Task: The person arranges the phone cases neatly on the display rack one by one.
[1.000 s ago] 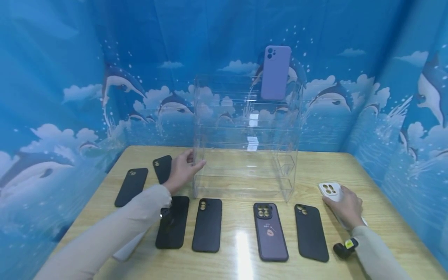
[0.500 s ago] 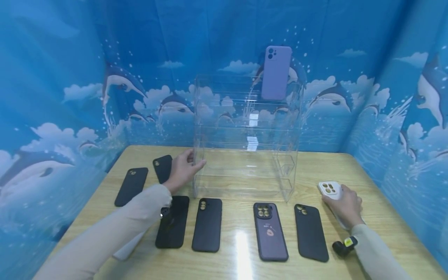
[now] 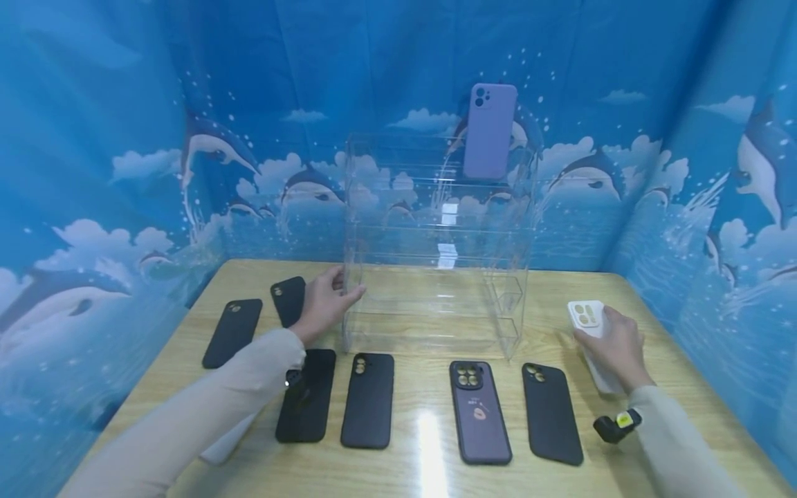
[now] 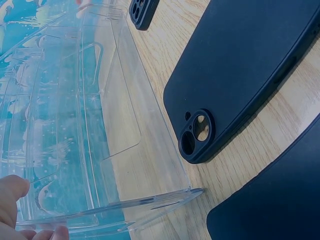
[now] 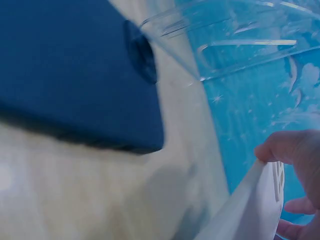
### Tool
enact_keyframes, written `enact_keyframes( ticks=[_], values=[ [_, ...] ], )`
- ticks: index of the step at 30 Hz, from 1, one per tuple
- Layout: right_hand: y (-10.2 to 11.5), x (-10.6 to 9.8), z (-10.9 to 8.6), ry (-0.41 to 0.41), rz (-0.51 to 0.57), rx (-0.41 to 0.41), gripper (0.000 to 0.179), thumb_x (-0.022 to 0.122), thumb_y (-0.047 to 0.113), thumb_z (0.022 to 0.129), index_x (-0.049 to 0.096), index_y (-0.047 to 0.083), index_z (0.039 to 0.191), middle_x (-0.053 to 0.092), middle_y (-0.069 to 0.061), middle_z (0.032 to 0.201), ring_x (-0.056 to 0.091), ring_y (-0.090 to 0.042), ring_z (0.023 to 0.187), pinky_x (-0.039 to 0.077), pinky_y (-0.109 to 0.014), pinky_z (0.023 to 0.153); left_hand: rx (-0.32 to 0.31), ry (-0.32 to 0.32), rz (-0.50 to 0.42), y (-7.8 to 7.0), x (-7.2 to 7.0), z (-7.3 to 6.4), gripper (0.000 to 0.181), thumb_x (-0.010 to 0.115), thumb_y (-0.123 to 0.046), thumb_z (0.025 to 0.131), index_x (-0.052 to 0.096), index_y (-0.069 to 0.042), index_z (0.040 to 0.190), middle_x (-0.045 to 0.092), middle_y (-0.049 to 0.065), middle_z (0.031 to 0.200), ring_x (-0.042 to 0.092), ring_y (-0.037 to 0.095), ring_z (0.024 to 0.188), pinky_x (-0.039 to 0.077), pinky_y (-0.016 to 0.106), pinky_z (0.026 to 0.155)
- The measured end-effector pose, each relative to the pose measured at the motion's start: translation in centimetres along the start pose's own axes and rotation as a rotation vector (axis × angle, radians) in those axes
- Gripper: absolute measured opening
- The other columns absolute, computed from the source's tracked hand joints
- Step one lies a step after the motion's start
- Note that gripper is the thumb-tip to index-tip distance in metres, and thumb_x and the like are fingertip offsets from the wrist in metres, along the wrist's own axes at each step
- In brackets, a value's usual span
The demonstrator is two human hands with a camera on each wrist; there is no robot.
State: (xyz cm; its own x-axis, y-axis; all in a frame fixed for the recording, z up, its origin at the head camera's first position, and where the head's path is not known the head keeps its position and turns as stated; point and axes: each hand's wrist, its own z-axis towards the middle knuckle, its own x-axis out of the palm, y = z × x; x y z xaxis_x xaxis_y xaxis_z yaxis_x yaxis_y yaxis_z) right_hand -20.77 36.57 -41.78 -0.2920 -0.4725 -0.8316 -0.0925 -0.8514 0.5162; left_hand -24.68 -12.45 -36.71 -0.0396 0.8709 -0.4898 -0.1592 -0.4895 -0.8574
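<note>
My right hand grips a white phone case by its sides near the camera cutouts. In the right wrist view the white phone case is tilted, its camera end raised, with the thumb on its edge. My left hand holds the left side of a clear acrylic display rack; in the left wrist view thumb and fingers of the left hand lie either side of the rack's side panel. A purple phone case stands on the rack's top tier at the right.
Along the table's front lie a black case, a dark printed case and another black case. More black cases lie left, around the left forearm, with a white case partly under it. A dolphin-print curtain surrounds the table.
My right hand has lifted the camera end of the white phone case, which now stands higher and more upright. The left hand stays at the rack's side.
</note>
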Motion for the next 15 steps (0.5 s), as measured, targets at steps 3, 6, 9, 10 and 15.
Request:
enact_keyframes(
  ticks=[3,6,9,10,15],
  values=[
    [1.0,-0.6,0.4,-0.03,0.016,-0.023,0.081,0.069,0.028,0.083,0.031,-0.017,0.139,0.036,-0.043,0.129,0.034,-0.053,0.111,0.03,-0.06,0.088,0.006,0.0,0.006,0.0,0.0,0.0,0.066,0.066,-0.031,0.091,0.039,-0.003,0.144,0.053,0.02,0.134,0.054,0.034,0.122,0.05,0.043,0.096],
    [2.1,-1.1,0.7,-0.035,0.034,-0.036,0.083,0.069,0.028,0.083,0.029,-0.015,0.141,0.035,-0.042,0.13,0.032,-0.054,0.114,0.029,-0.062,0.09,0.008,0.0,0.0,0.0,0.0,0.1,0.066,0.066,-0.031,0.091,0.039,-0.003,0.144,0.053,0.02,0.134,0.053,0.034,0.123,0.05,0.043,0.096],
    [3.3,-1.7,0.9,-0.03,0.062,-0.05,0.084,0.069,0.028,0.084,0.026,-0.013,0.144,0.031,-0.043,0.133,0.029,-0.056,0.119,0.027,-0.065,0.092,0.007,-0.003,-0.005,0.1,0.0,0.0,0.065,0.066,-0.031,0.091,0.04,-0.002,0.144,0.053,0.02,0.134,0.053,0.035,0.123,0.05,0.044,0.097],
    [3.7,-1.8,0.9,-0.026,0.071,-0.053,0.085,0.069,0.028,0.084,0.025,-0.012,0.145,0.03,-0.043,0.134,0.028,-0.056,0.119,0.028,-0.066,0.092,0.007,-0.004,-0.006,0.1,0.0,0.0,0.065,0.067,-0.03,0.091,0.04,-0.002,0.143,0.053,0.02,0.134,0.053,0.035,0.123,0.05,0.044,0.097],
    [5.9,-2.7,1.1,-0.025,0.101,-0.067,0.089,0.068,0.03,0.085,0.018,-0.006,0.149,0.026,-0.041,0.136,0.027,-0.054,0.12,0.034,-0.065,0.087,0.01,-0.005,-0.009,0.2,0.1,0.1,0.065,0.067,-0.031,0.09,0.042,-0.002,0.143,0.054,0.02,0.133,0.054,0.035,0.122,0.05,0.043,0.096]
  ],
)
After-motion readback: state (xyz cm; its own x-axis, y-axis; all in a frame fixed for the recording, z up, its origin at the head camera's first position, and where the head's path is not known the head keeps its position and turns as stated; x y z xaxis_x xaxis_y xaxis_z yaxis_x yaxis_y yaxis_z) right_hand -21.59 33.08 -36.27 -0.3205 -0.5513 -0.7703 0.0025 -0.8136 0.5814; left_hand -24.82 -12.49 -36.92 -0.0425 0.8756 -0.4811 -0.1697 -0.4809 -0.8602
